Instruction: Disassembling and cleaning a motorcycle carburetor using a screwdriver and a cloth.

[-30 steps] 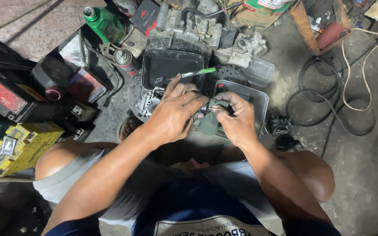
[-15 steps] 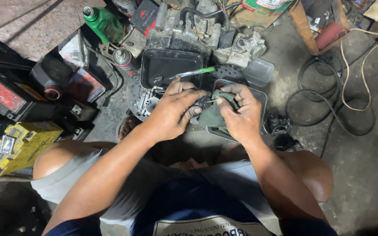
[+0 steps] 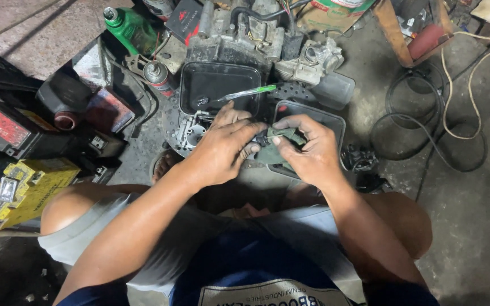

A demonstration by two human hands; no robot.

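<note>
**Two hands working a small grey-green metal part over trays on a workshop floor**

I look down at my own two hands, close together above a concrete floor (image 3: 472,226). My right hand (image 3: 307,150) is clamped on a small grey-green metal part (image 3: 286,136), thumb beneath and fingers curled over it. My left hand (image 3: 225,144) pinches the part's near end, where a dark stub shows; what its fingertips grip exactly I cannot tell. The part hangs just above a shallow grey plastic tray (image 3: 330,122). Beside that, toward the far edge of the floor, a black rectangular plastic tray (image 3: 211,85) carries a green-handled brush (image 3: 245,92). A green plastic bottle (image 3: 129,25) stands near the far left corner, and a yellow cardboard box (image 3: 21,190) lies at the left edge.

To do this well, I judge the right hand should hold the part steady while the left works in small, gentle moves, keeping everything over the grey tray so anything that drops lands there.
</note>
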